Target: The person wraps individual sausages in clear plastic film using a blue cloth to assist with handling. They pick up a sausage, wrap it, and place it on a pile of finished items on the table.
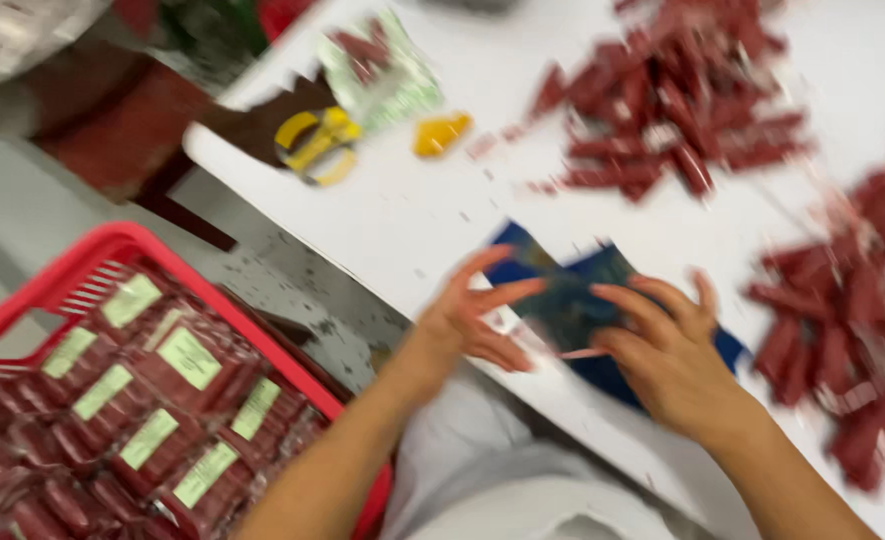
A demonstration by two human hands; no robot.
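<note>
The picture is blurred by motion. My left hand and my right hand meet over a dark blue packet lying on the white table near its front edge. Fingers of both hands touch the packet; a firm grip cannot be made out. A thin pink strip shows under my right fingers. Piles of small dark red wrapped sticks lie at the back and at the right of the table.
A red plastic basket full of clear packs of red sticks with pale green labels stands low at the left. Another person's hand works a yellow tape dispenser beside a filled clear pack. An orange item lies nearby.
</note>
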